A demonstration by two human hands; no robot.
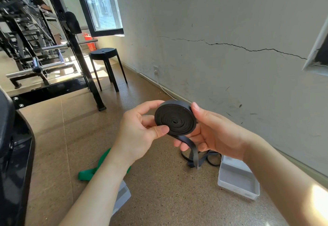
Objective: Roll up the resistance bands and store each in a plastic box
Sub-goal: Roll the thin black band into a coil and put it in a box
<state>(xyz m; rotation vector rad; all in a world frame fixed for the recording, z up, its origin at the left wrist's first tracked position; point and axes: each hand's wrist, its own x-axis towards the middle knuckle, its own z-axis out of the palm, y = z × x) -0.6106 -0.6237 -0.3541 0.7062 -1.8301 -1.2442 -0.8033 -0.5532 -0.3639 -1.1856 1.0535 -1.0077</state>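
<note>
Near box: a clear plastic box (pixel 122 195) lies on the floor, mostly hidden under the left forearm; its contents cannot be told.
Green band: a green band (pixel 87 173) lies crumpled and unrolled on the floor, just left of that forearm.
Open box: a second plastic box (pixel 237 191) sits on the floor to the right, near the wall, with nothing visible inside.
Loose end: the unrolled tail (pixel 190 147) of the black band hangs from the coil across the right fingers, down to a tangle on the floor just beyond the open box.
Coil: the black band (pixel 175 119) is wound into a flat spiral, held in the air between both hands, face toward the camera.
Left hand: the left hand (pixel 140 129) pinches the coil, thumb pressed on its flat face and forefinger curled over the top rim.
Right hand: the right hand (pixel 213 133) cups the coil, thumb on the right rim and fingers curled beneath.
Handling: likely light, soft and springy rubber that grips skin; the spiral probably unwinds if released.
Hold: best squeezed across the flat faces, with a finger on the outer wrap.
Progress: rolling looks partly done; the tail remains.
Far: a black stool (pixel 104 52), gym machine (pixel 35 48), red fire extinguisher (pixel 90 43) and window (pixel 104 3).
</note>
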